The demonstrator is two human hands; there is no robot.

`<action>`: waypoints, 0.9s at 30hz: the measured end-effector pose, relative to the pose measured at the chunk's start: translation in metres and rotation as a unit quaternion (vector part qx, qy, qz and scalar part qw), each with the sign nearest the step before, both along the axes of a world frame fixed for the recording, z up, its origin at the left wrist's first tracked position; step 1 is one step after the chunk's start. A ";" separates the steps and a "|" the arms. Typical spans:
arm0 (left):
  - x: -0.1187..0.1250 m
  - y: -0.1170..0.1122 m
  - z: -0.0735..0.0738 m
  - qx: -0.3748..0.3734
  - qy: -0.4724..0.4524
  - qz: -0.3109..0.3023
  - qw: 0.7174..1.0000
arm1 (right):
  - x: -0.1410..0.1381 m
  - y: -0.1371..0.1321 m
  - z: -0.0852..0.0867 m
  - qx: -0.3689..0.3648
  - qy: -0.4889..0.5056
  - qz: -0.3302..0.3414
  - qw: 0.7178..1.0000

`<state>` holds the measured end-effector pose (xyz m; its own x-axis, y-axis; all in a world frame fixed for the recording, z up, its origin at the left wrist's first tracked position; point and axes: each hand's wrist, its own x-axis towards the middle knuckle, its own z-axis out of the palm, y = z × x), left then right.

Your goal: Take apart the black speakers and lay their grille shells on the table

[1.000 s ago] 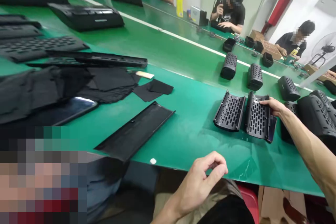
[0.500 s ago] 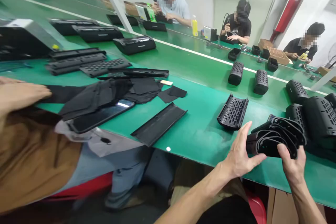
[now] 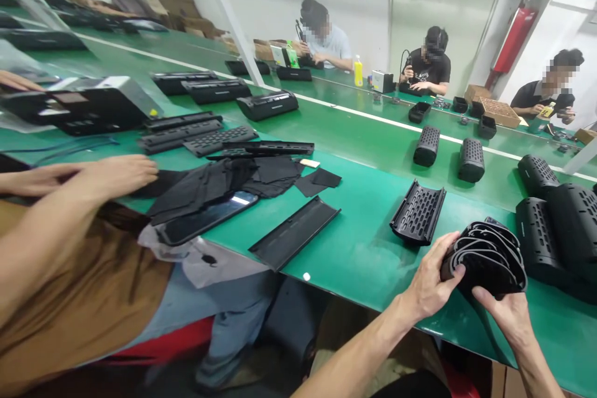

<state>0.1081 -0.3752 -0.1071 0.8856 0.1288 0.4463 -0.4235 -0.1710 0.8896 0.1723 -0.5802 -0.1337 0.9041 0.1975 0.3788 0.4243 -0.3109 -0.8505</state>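
Observation:
Between my hands is a stack of curved black plastic shells [image 3: 497,255], nested into one another with their grey-edged ends toward me. My left hand [image 3: 436,273] grips the stack's left side, thumb over the near edge. At the lower right, my right hand [image 3: 506,317] holds it with the thumb on the near end; its fingers are partly hidden behind. Just left of the stack, a perforated black half-shell [image 3: 418,211] rests on the green table, its hollow side up. Several black perforated speaker-like housings [image 3: 536,239] stand right of my hands.
A co-worker's hand [image 3: 116,174] at left is by black fabric sheets [image 3: 205,186] and a phone [image 3: 212,217]. A flat black panel [image 3: 296,233] lies near the table edge. Across the green table [image 3: 359,199], more housings [image 3: 426,146] stand, and other people sit at work.
My hands have brought the shell stack slightly left, away from the housings, and my left hand has closed onto its side. The camera view has shifted left. The co-worker's arm shows more.

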 end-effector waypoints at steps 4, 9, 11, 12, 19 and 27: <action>0.001 0.000 -0.003 -0.019 0.016 -0.032 0.999 | 0.004 0.000 -0.003 0.060 0.011 0.051 0.997; 0.003 0.003 -0.010 -0.028 0.049 -0.072 0.996 | 0.000 0.002 -0.001 0.090 0.035 0.065 0.993; 0.001 0.005 -0.010 -0.033 0.066 -0.074 0.995 | -0.007 0.002 0.009 0.130 0.052 0.062 0.988; 0.001 0.005 -0.010 -0.033 0.073 -0.076 0.994 | -0.011 0.002 0.015 0.155 0.055 0.064 0.984; 0.009 0.009 -0.014 -0.004 0.032 -0.096 0.995 | -0.032 0.007 0.065 0.214 -0.012 0.014 0.977; 0.023 0.007 -0.010 0.003 -0.009 -0.102 0.995 | -0.027 0.019 0.080 0.200 -0.010 -0.132 0.971</action>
<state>0.1309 -0.3680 -0.1174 0.8848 -0.0551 0.4628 -0.4660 -0.0846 0.8808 0.1449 -0.5611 -0.0540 0.8948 -0.2067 0.3957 0.3925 -0.0582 -0.9179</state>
